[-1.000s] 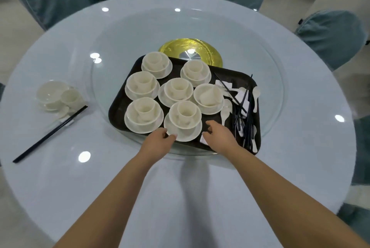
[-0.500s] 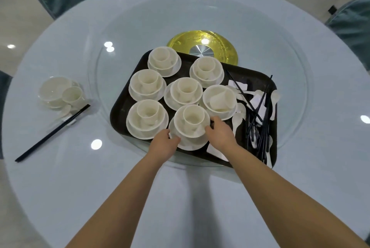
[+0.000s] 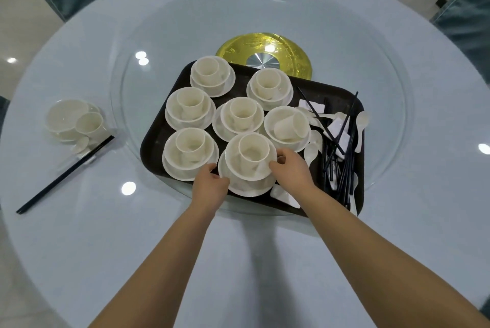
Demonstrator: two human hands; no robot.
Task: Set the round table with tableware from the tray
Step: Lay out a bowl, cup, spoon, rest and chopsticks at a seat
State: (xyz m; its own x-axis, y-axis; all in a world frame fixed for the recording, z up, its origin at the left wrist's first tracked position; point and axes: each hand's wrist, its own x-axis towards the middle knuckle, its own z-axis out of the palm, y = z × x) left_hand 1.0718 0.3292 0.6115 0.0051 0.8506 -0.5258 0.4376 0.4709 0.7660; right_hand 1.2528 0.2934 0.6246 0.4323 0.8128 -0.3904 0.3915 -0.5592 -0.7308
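Note:
A dark tray (image 3: 159, 131) sits on the glass turntable of the round table (image 3: 132, 235). It carries several white sets, each a cup in a bowl on a saucer. My left hand (image 3: 210, 186) and my right hand (image 3: 289, 168) grip the nearest set (image 3: 250, 160) from either side, fingers curled on the bowl's rim. Its saucer (image 3: 252, 188) rests at the tray's front edge. Black chopsticks (image 3: 342, 158) and white spoons (image 3: 362, 121) lie in a heap on the tray's right side.
One laid place is at the left: a bowl on a saucer (image 3: 66, 118), a cup (image 3: 90, 123), a spoon and black chopsticks (image 3: 66, 174). A gold disc (image 3: 265, 56) marks the turntable's centre. Blue-covered chairs (image 3: 466, 17) ring the table.
Both hands have moved from the tray's front edge up onto the nearest set and closed on the bowl. The view has come closer to the tray.

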